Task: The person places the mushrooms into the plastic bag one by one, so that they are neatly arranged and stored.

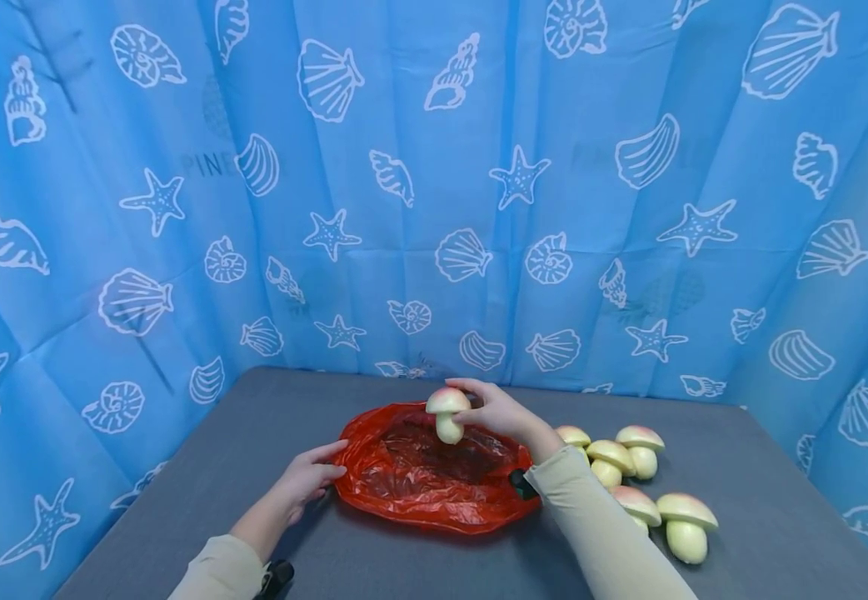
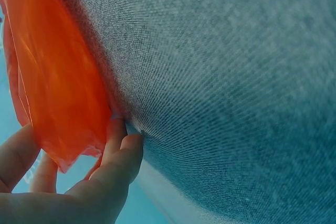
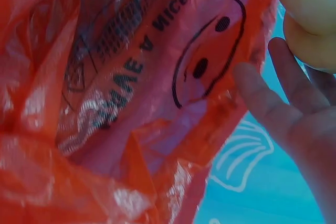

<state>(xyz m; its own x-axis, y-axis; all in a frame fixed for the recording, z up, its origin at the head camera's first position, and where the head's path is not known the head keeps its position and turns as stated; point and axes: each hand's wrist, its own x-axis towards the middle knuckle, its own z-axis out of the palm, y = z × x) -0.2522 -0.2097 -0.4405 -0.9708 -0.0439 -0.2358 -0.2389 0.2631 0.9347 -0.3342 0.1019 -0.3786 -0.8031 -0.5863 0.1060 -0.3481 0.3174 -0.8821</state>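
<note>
A toy mushroom with a pale stem and a cream cap tinged pink is pinched in my right hand, above the mouth of a red plastic bag. In the right wrist view this mushroom shows only in part, at the upper right. The bag lies on the table with its mouth spread wide. My left hand is at its left rim, with spread fingers touching the plastic. The left wrist view has the orange-looking bag edge between thumb and fingers, which do not close together.
Several more toy mushrooms stand and lean on the grey table to the right, partly behind my right sleeve. A blue shell-patterned curtain hangs round the back and sides. Dark print and a smiling face mark the bag.
</note>
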